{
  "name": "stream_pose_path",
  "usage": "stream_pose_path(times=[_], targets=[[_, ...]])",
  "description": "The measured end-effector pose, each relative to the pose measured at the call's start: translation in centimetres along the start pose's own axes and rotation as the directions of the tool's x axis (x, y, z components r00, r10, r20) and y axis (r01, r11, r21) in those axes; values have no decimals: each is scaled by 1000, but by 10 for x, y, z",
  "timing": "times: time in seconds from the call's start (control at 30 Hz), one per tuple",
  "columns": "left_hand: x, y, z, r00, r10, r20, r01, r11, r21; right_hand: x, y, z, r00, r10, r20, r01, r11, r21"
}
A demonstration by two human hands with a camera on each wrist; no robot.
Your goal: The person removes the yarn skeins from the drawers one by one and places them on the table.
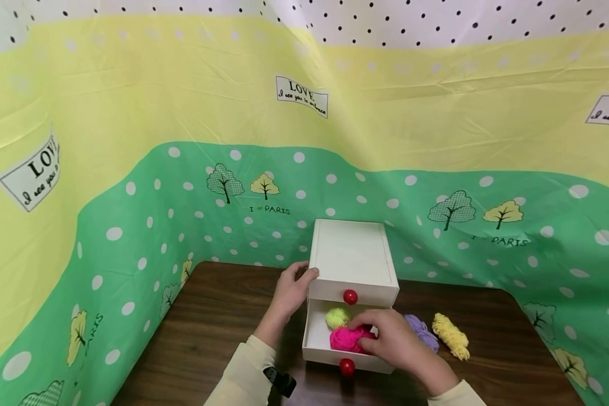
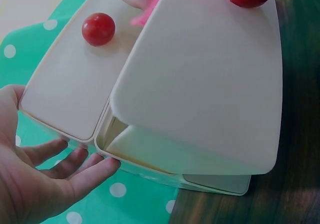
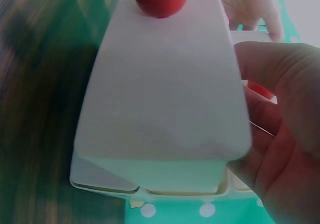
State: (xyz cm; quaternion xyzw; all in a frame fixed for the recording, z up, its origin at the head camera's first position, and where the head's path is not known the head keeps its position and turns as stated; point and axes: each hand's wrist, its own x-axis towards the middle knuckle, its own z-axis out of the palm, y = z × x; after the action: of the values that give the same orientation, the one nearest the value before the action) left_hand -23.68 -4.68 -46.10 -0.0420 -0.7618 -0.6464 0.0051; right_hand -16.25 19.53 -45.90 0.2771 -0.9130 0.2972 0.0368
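Observation:
A white two-drawer box [image 1: 352, 248] with red knobs stands on the table, its lower drawer [image 1: 314, 332] pulled out. Against the box's left side rests my left hand [image 1: 290, 290], the thumb at the front top corner. In the left wrist view the fingers [image 2: 95, 179] lie fairly straight along the side wall. My right hand [image 1: 396, 338] reaches into the drawer and grips a bright pink yarn bundle [image 1: 344, 339]. Behind the pink yarn, a yellow-green yarn ball [image 1: 337, 318] lies in the drawer. The drawer front [image 3: 165, 84] hides the right fingertips in the right wrist view.
Right of the box, a purple yarn bundle [image 1: 422, 331] and a yellow yarn bundle [image 1: 450, 336] lie on the dark wooden table [image 1: 208, 316]. The upper drawer, with its red knob [image 1: 351, 296], is closed. A patterned curtain [image 1: 264, 237] hangs behind and beside the table.

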Motion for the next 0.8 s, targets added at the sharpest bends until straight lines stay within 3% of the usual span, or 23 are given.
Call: stream_pose_path(times=[0.17, 0.47, 0.8], targets=[[0, 1, 0, 1000, 3, 3, -3, 1000, -4, -4, -5, -8, 1000, 7, -25, -6, 999, 34], [0, -1, -1, 1000, -8, 13, 8, 1000, -8, -16, -15, -22, 994, 91, -59, -88, 995, 47], [1, -2, -2, 1000, -13, 23, 14, 999, -31, -33, -9, -45, 984, 92, -151, -83, 994, 66]])
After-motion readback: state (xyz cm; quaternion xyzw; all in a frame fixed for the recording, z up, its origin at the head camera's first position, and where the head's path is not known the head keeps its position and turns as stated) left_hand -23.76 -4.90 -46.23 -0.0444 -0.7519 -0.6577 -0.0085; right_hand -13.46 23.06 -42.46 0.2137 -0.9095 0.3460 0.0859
